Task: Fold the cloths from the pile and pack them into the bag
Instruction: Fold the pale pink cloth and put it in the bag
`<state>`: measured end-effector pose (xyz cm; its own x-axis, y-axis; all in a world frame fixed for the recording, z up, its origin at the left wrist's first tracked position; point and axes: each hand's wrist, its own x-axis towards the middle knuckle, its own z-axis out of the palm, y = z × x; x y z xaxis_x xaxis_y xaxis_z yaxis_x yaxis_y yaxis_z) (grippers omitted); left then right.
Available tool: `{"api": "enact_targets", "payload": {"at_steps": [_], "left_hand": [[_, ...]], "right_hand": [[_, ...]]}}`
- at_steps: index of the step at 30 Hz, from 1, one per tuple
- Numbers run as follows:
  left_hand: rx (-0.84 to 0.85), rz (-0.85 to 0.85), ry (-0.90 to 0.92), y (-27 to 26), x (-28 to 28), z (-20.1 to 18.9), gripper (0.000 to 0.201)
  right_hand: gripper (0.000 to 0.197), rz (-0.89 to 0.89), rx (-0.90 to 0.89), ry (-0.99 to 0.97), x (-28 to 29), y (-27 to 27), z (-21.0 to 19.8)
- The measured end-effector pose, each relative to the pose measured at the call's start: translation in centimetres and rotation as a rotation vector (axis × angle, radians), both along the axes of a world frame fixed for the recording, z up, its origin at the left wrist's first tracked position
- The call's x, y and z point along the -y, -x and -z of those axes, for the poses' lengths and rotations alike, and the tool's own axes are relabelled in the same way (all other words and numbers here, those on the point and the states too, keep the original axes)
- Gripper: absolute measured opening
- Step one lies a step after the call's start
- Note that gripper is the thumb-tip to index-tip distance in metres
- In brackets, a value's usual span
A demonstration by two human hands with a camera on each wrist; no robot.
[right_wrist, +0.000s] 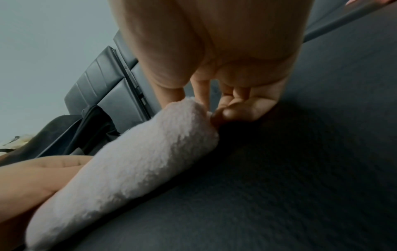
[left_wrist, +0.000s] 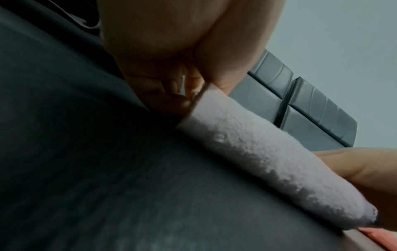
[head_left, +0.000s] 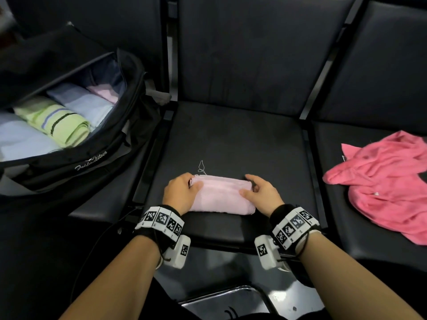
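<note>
A folded pale pink cloth (head_left: 221,195) lies flat on the middle black seat (head_left: 231,139). My left hand (head_left: 195,182) grips its left end, thumb on top and fingers curled at the edge (left_wrist: 167,95). My right hand (head_left: 250,185) grips the right end the same way, its fingers (right_wrist: 242,108) tucked at the end of the cloth (right_wrist: 133,161). The open black bag (head_left: 92,158) sits on the left seat. Inside it are a folded green striped cloth (head_left: 55,123), light blue cloths (head_left: 85,102) and a pink one (head_left: 104,92). A crumpled hot-pink cloth (head_left: 388,185) lies on the right seat.
Black seat backs (head_left: 242,54) rise behind the seats, with metal frame bars (head_left: 309,158) between them. A loose white thread (head_left: 201,167) loops off the cloth's far left corner. A chrome frame piece (head_left: 221,296) shows below the seat's front edge.
</note>
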<state>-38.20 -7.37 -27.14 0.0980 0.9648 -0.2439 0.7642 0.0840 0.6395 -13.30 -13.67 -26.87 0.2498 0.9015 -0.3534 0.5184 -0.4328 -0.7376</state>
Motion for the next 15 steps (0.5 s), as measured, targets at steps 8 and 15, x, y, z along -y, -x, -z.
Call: {"api": "enact_targets", "payload": {"at_steps": [8,15], "left_hand": [[0.021,-0.017,0.038,-0.3,1.8,-1.5,0.011],[-0.015,0.029,0.102,-0.1,2.7,-3.8,0.013]], "right_hand": [[0.009,-0.111,0.010,0.071,-0.2,0.1,-1.2],[0.012,-0.149,-0.033,0.033,0.9,0.3,-2.6]]}}
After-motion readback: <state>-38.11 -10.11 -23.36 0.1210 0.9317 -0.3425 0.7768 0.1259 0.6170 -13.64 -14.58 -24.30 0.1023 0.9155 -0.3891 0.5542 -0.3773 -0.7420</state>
